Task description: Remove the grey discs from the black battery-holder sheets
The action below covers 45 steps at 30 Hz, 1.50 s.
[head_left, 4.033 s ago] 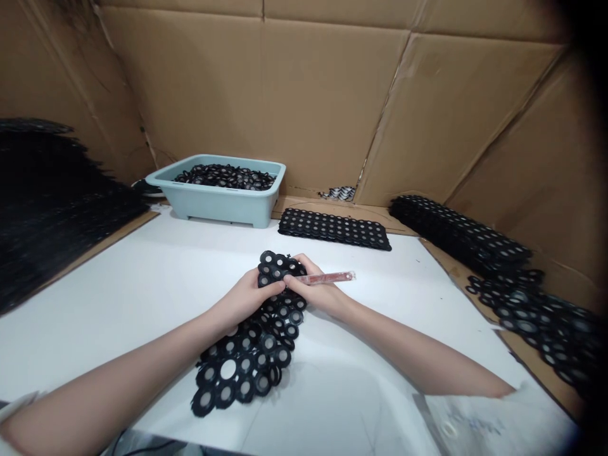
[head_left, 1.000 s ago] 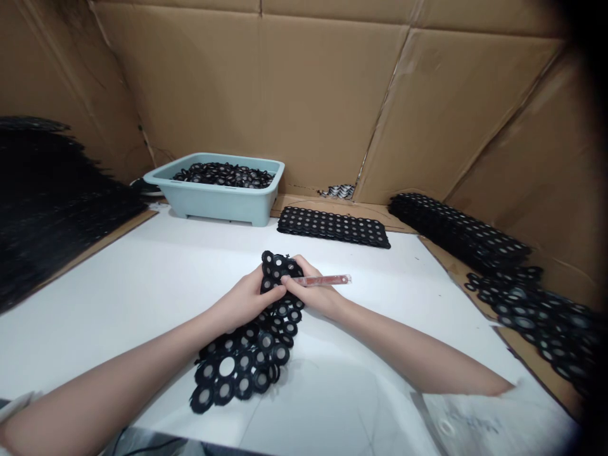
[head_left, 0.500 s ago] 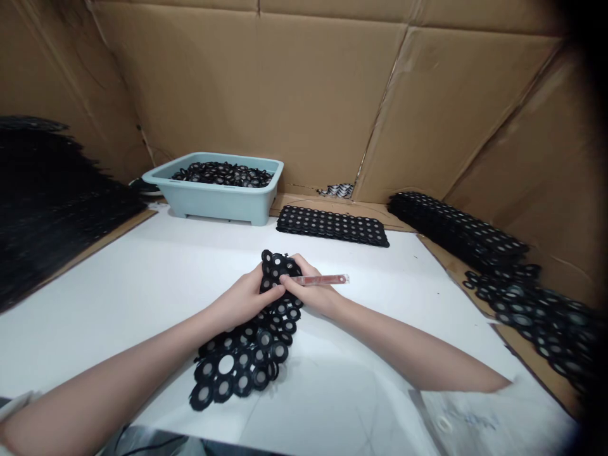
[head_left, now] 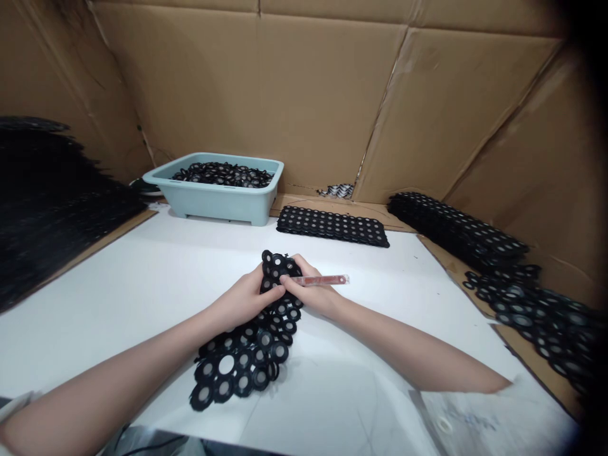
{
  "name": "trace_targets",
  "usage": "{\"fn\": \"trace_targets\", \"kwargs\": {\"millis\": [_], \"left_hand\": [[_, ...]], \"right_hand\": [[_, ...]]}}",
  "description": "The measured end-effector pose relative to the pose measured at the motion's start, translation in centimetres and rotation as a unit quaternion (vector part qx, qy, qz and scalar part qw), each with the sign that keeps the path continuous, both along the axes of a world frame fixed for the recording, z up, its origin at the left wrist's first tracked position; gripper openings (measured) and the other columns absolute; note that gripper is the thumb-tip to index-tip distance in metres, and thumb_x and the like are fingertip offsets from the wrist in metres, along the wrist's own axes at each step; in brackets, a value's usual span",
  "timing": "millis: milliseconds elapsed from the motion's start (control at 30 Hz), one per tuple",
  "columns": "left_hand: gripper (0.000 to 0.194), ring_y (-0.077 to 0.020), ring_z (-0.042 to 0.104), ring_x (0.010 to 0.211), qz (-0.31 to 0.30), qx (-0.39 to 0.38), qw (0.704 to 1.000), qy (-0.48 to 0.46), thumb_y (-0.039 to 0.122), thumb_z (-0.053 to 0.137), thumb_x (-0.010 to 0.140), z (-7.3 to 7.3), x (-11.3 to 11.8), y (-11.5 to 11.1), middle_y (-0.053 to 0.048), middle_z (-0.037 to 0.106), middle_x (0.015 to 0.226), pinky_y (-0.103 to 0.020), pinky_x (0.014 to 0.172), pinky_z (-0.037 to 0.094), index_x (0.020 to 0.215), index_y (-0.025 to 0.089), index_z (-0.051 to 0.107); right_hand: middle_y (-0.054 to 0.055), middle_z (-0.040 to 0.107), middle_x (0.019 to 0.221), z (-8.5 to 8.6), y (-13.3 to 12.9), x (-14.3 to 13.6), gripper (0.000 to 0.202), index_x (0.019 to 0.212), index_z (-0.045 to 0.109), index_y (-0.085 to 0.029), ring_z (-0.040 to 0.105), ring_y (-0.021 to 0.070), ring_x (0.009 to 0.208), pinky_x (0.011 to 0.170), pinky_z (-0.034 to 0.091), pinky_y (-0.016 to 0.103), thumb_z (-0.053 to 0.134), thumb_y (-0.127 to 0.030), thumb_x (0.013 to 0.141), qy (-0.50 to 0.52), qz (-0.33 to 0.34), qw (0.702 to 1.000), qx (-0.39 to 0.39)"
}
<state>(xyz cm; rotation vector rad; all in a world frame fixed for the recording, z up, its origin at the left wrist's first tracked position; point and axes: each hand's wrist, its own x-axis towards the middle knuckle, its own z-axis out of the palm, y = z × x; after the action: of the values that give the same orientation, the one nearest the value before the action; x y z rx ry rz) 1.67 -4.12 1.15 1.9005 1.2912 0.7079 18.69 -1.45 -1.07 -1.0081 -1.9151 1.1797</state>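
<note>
A black sheet of joined rings [head_left: 244, 361] hangs from both hands near the middle, its lower part spread on the white table [head_left: 342, 373]. My left hand [head_left: 249, 296] grips the sheet's left edge, thumb across the front. My right hand [head_left: 311, 288] holds its right edge, with the thumb close to the left thumb. A reddish-brown flat stick [head_left: 325, 279] is also in my right hand and points out to the right. The fingers behind the sheet are hidden.
A light blue tub [head_left: 218, 201] with black ring pieces stands at the back. Right of it lies a flat ring sheet [head_left: 332, 226]. More sheets are stacked at right [head_left: 460, 231], with loose ones [head_left: 536, 316] nearer. A tall black pile [head_left: 57, 202] stands left. Cardboard walls surround the table.
</note>
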Motion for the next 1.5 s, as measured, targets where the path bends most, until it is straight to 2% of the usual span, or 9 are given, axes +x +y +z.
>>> {"fn": "trace_targets", "kwargs": {"millis": [1500], "left_hand": [[0.038, -0.0222, 0.051, 0.102, -0.011, 0.002, 0.999, 0.030, 0.042, 0.045, 0.080, 0.35, -0.04, -0.04, -0.005, 0.054, 0.113, -0.035, 0.086, 0.041, 0.112, 0.020, 0.043]], "right_hand": [[-0.002, 0.051, 0.073, -0.24, 0.14, -0.04, 0.024, 0.092, 0.044, -0.021, 0.047, 0.0134, 0.065, 0.062, 0.037, 0.027, 0.045, -0.041, 0.080, -0.015, -0.005, 1.000, 0.015]]}}
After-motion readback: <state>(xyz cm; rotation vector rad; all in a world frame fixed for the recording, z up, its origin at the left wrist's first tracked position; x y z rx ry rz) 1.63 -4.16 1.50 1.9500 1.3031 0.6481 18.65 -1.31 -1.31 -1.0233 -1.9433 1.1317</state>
